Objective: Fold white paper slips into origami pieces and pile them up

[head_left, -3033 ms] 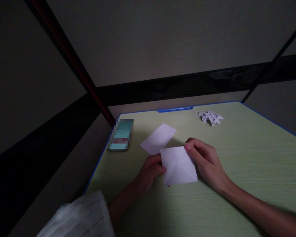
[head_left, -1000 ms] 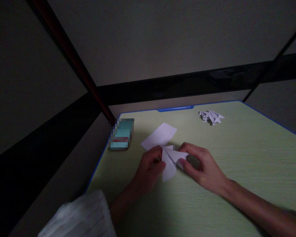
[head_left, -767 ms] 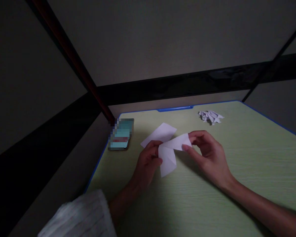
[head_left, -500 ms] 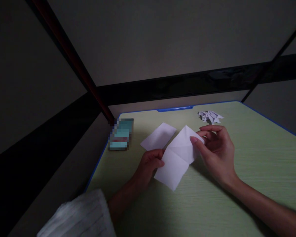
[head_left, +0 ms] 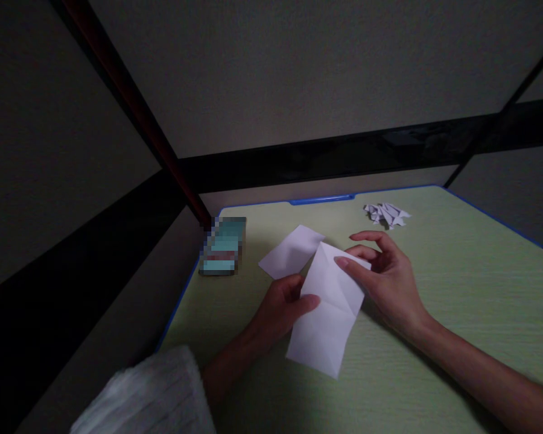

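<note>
A creased white sheet of paper (head_left: pixel 328 313) is held unfolded just above the green tabletop (head_left: pixel 434 361). My left hand (head_left: pixel 278 310) pinches its left edge, thumb on top. My right hand (head_left: pixel 382 274) grips its upper right corner between thumb and fingers, the other fingers loosely spread. Behind the held sheet a second white sheet (head_left: pixel 289 252) lies flat on the table.
A small teal packet (head_left: pixel 222 247) lies near the table's far left corner. A heap of folded white paper pieces (head_left: pixel 386 214) sits at the far right. The table has a blue rim (head_left: pixel 321 199); dark wall beams run behind it.
The sheet was folded small between both hands a second ago. It has since been opened out flat and turned, and my right hand swung out to the right and back with its corner.
</note>
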The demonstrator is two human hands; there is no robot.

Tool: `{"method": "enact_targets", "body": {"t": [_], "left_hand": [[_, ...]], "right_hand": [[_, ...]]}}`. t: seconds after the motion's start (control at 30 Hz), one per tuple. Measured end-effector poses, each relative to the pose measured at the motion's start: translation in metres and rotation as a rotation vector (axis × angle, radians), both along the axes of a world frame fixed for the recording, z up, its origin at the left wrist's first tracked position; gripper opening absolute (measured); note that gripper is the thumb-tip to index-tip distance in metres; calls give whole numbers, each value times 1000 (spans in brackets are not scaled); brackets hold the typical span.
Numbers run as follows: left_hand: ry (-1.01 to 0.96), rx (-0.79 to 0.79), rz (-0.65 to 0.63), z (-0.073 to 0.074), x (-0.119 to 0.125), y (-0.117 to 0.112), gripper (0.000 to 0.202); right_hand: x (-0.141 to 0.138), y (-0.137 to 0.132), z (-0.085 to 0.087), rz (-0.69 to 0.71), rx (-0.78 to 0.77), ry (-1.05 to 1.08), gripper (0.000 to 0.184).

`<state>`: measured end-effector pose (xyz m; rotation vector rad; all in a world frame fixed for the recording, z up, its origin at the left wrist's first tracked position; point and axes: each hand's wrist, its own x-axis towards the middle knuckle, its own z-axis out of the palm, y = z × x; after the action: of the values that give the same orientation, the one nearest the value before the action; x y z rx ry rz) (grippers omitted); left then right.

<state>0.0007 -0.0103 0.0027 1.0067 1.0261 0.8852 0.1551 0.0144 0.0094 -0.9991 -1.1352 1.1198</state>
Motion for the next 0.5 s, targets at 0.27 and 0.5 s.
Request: {"method": "enact_targets", "body": {"t": [0.27, 0.5], "left_hand": [[105, 89, 184, -3, -2, 2, 25], [82, 79, 249, -4, -3, 4, 26]], "right_hand": [[-8, -4, -3, 275, -127, 25, 26], [-7, -4, -12, 344, -172, -110, 25]]}}
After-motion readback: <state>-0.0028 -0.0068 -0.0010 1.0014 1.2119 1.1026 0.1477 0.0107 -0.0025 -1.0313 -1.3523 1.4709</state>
